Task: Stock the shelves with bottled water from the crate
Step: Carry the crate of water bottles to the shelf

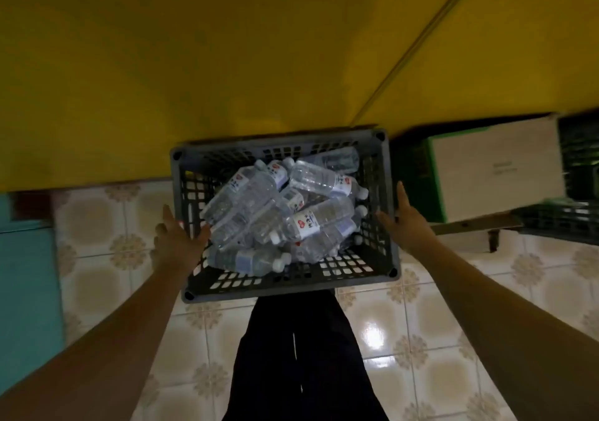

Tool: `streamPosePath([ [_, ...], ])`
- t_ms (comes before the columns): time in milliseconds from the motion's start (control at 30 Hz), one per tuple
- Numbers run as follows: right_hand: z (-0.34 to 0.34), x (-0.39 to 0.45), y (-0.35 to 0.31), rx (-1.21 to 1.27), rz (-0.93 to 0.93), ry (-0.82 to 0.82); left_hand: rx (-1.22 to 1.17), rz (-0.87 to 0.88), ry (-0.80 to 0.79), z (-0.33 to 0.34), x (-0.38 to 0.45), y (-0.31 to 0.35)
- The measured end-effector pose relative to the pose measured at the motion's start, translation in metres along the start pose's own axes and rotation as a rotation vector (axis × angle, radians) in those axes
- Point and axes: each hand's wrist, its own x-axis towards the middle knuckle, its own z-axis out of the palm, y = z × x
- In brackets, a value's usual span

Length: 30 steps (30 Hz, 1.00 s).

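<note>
- One crate (382, 200) is seen on the tiled floor (437, 339), against the yellow wall (227, 64); dark grey, lattice walls, open top.
- Crate long axis runs left-right across the view, slightly skewed: right end sits a little further up-frame.
- Bottles (285, 213) are piled loose inside the crate, all lying down, none upright. Roughly nine or ten can be made out; exact count cannot be told, since lower ones are buried.
- Bottle axes are mixed: most run diagonally, lower-left to upper-right. Caps point different ways; several white caps are seen towards the right wall, one at the near wall.
- Left hand (176, 239) is spread, fingers straight, over the crate's left rim; thumb reaches inwards near a bottle. Contact cannot be told.
- Right hand (405, 222) is spread, fingers straight, at the crate's right rim. Nothing is gripped by either hand.
- Dark trouser legs (301, 355) are seen just below the crate.
- One white box (496, 167) with a green edge lies right of the crate, beside dark crates (577, 174).
- A teal surface (26, 274) is seen at far left.
</note>
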Motion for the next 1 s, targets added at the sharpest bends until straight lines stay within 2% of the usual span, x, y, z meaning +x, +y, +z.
streamPosePath([
  [167,0.011,0.016,0.005,0.178,-0.061,0.143,-0.135,-0.048,0.114,0.02,0.02,-0.003],
  [300,0.021,0.022,0.008,0.278,-0.138,0.167,-0.39,0.119,0.096,0.032,0.047,-0.011],
  [533,0.031,0.032,0.017,0.404,-0.185,0.197,-0.426,0.205,0.185,0.045,0.052,-0.024],
  [667,0.033,0.031,0.019,0.487,-0.211,0.177,-0.58,0.21,0.144,0.044,0.053,-0.024],
  [767,0.034,0.031,0.02,0.57,-0.21,0.188,-0.734,0.2,0.051,0.043,0.061,-0.026],
  [933,0.039,0.037,0.018,0.546,-0.207,0.212,-0.664,0.3,0.036,0.041,0.057,-0.024],
  [1000,0.039,0.041,0.022,0.528,-0.21,0.229,-0.744,0.291,0.016,0.04,0.061,-0.025],
])
